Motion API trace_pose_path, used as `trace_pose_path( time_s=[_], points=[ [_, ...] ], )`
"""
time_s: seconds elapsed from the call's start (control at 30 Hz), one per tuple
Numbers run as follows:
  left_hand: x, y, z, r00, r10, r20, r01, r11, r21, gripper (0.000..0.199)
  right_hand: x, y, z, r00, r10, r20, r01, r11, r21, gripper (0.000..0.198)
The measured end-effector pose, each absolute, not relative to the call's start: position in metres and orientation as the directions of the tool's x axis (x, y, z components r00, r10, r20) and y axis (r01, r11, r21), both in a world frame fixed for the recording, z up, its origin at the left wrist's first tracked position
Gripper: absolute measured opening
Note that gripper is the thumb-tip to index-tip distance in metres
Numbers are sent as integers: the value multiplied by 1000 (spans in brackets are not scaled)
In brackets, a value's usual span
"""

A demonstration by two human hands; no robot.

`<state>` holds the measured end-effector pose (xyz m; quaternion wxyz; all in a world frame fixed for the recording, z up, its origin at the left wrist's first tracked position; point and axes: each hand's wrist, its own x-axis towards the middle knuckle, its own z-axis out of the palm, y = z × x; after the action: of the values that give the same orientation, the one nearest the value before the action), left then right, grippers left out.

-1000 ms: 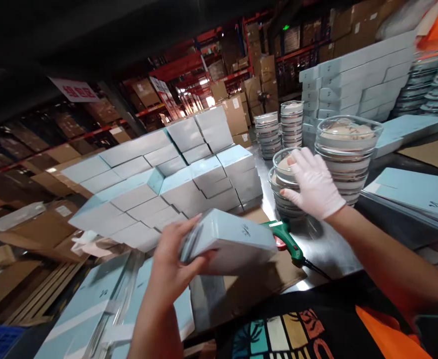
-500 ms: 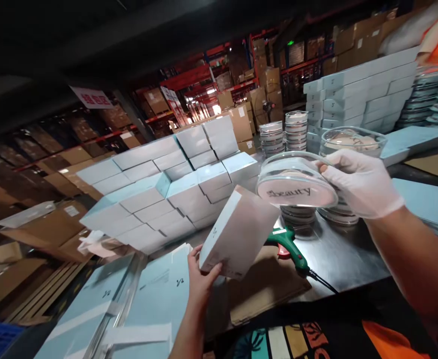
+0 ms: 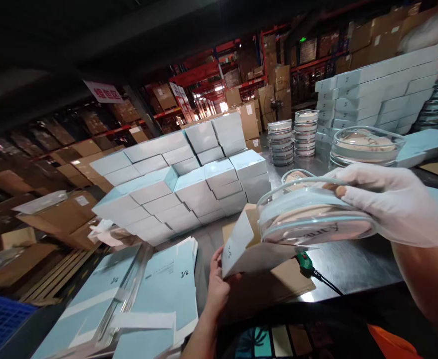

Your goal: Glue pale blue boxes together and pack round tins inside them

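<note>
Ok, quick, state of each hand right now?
Left hand: closed, holding a pale box.
Right hand, gloved: closed, holding a clear case by its edge.

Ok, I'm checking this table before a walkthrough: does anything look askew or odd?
Nothing looks spilled. One oddity: the right hand wears a white glove while the left hand is bare, so they look mismatched.
</note>
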<state>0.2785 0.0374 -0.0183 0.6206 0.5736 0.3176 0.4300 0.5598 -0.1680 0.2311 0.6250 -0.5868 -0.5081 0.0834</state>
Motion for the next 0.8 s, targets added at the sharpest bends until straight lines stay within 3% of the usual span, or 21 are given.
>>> trace_pose_path(
  time_s=[0.1,0.17,0.23,0.3,0.37,0.43,0.53,0.63,0.7,0.8],
  points=[
    [292,25,-29,544,835,81,-141,-4,990,91,546,-152,222,156,813,560,712,300,-634,42],
    [297,20,-33,596,798,91,-90,-47,995,84,543,-143,206,51,809,585,765,345,-544,38],
    [296,19,-36,612,786,92,-7,-111,994,81,546,-142,184,96,764,638,774,346,-530,42],
    [291,22,-41,615,784,82,57,-148,987,78,550,-145,153,189,725,662,744,335,-579,58],
    [284,24,-47,620,780,83,74,-163,984,77,551,-148,116,237,730,642,690,339,-640,79],
    [279,25,-53,611,782,125,53,-198,979,81,545,-146,78,243,747,618,674,328,-662,87],
    [277,26,-51,536,778,329,-30,-372,928,91,525,-134,37,229,762,606,639,352,-684,73],
    [284,26,-33,460,680,572,-92,-604,792,76,504,-116,30,320,801,506,444,345,-827,58],
    [291,23,-19,438,635,636,-118,-661,741,60,493,-104,36,398,820,412,318,298,-900,54],
    [299,19,-11,283,691,666,-201,-636,745,57,482,-89,42,571,719,395,335,235,-912,41]
  ],
)
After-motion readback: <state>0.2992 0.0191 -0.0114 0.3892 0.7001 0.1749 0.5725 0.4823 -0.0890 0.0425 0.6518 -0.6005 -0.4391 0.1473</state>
